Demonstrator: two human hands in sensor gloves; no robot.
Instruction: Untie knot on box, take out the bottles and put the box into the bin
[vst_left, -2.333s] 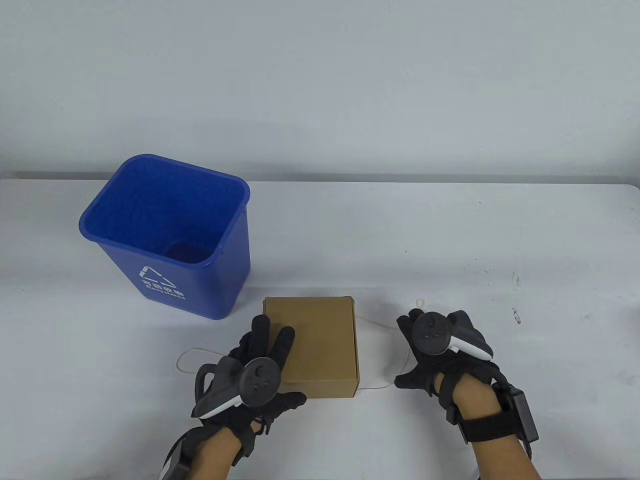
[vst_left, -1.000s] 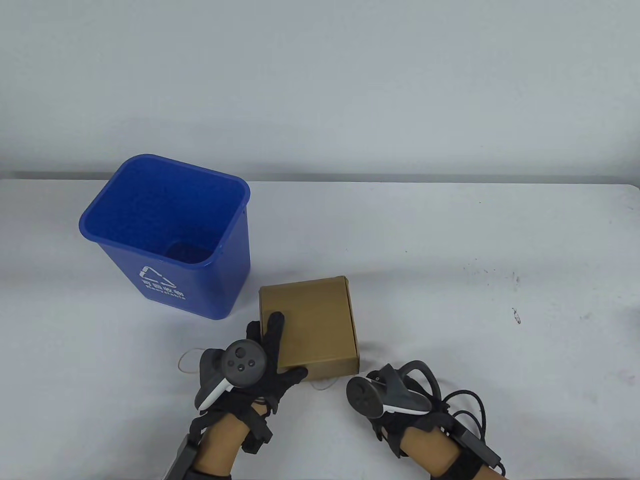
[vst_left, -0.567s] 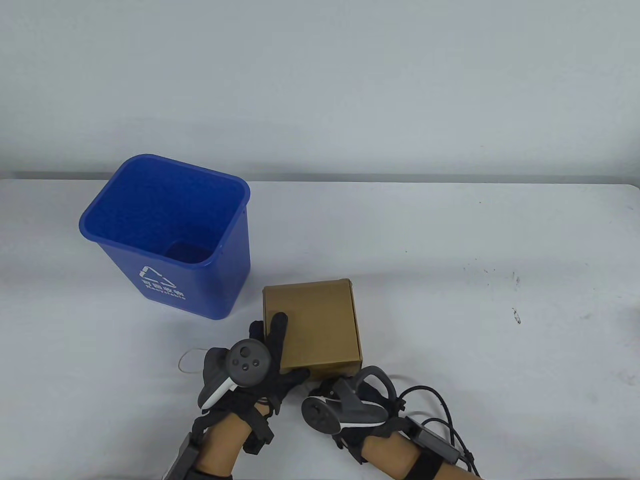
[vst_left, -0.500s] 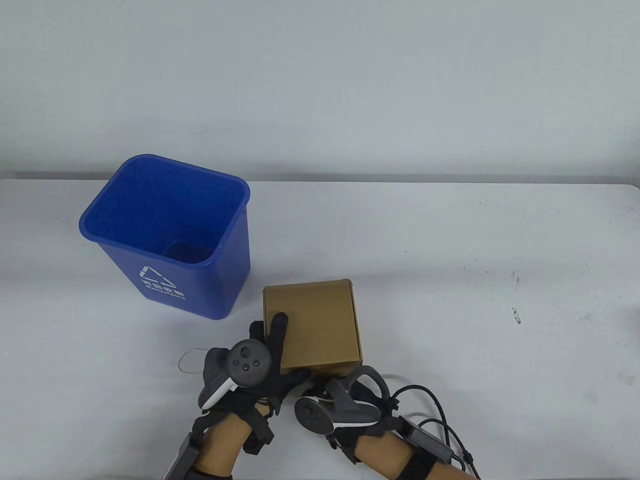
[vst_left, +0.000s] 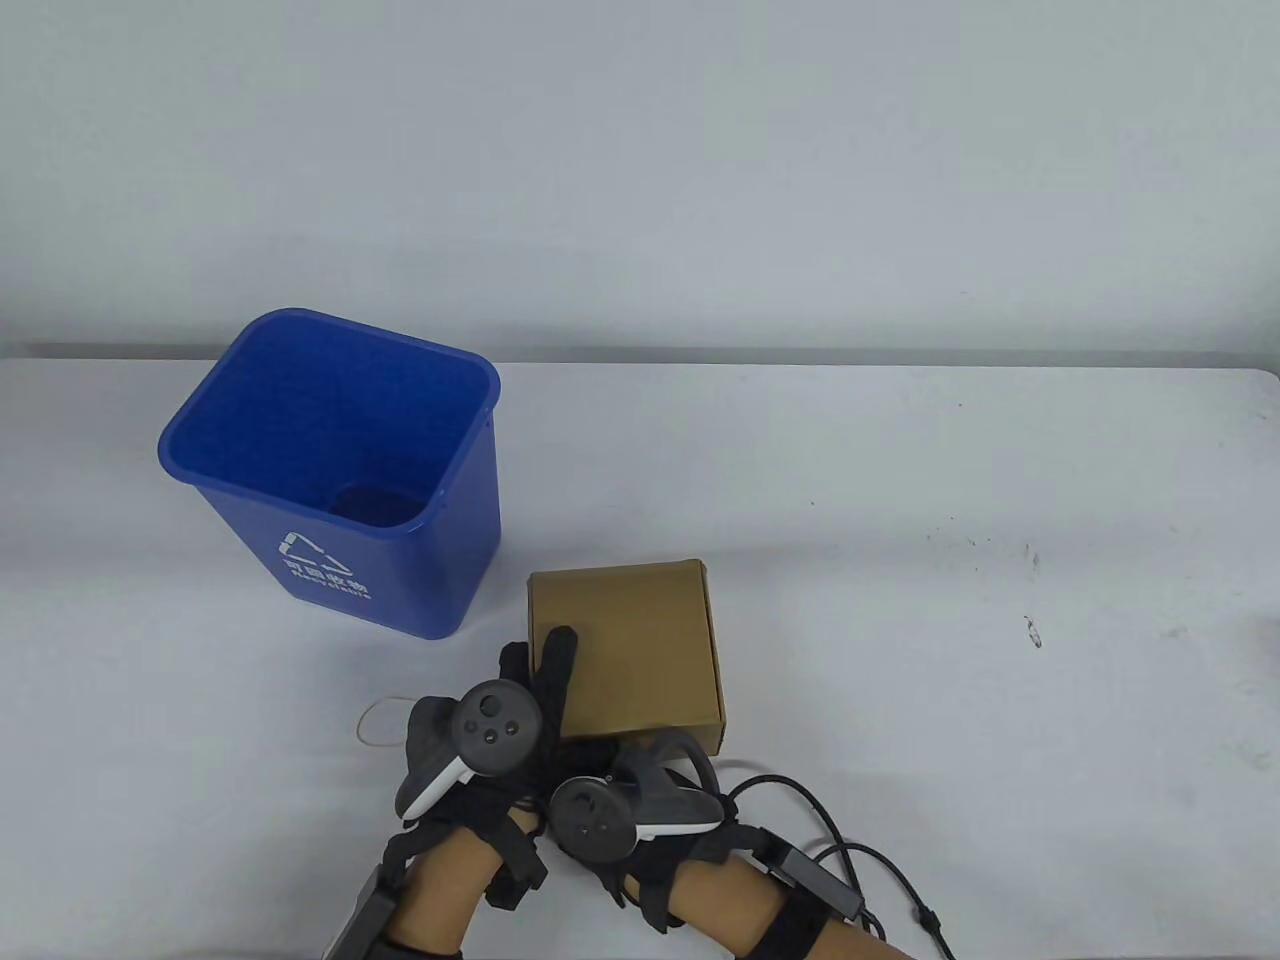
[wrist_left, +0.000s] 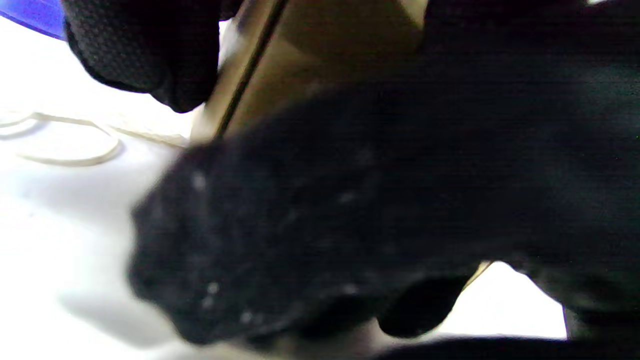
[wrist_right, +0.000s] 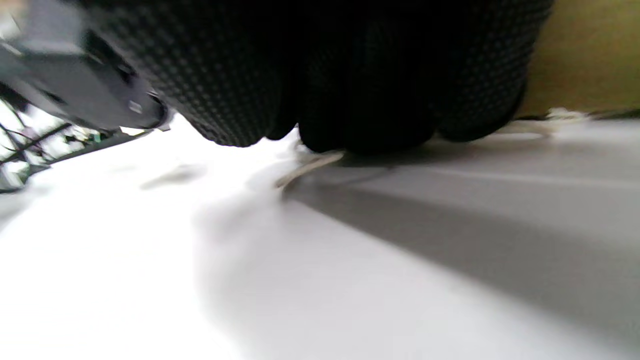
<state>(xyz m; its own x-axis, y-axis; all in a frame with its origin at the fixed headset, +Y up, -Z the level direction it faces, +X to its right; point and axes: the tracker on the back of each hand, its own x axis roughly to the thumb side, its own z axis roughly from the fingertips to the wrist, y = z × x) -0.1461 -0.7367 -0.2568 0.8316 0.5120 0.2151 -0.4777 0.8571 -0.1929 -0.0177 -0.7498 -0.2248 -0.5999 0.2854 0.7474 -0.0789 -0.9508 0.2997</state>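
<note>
where the worktop (vst_left: 900, 700) meets its near edge, both gloved hands crowd together against the near side of the box (vst_left: 625, 645). the right hand (vst_left: 640, 800) comes in from the near edge with its forearm slanting toward the left, its tracker facing up and a black cable (vst_left: 850, 850) trailing off behind the wrist. in the right wrist view its fingers (wrist_right: 370, 100) hang curled down to the worktop just in front of the box's near wall, with a pale string (wrist_right: 307, 167) running out from under the fingertips; whether that grip actually pinches the string i cannot tell. the left hand (vst_left: 510, 720) sits just to the left of it, touching or nearly touching it, with straight fingers (vst_left: 555, 660) laid flat on the box's lid near its left edge, so that grip is wide and pressing rather than closed round anything. the left wrist view is mostly filled by blurred black glove, with the box's brown side beyond it. a loop of the string (vst_left: 378, 722) lies on the worktop just left of the left hand. the box itself is shut, lying flat toward the near middle of the worktop. farther back and to the left, close to the box's far left corner, stands the blue bin (vst_left: 330, 470), upright and open-topped, with a white recycling mark on its near face.
</note>
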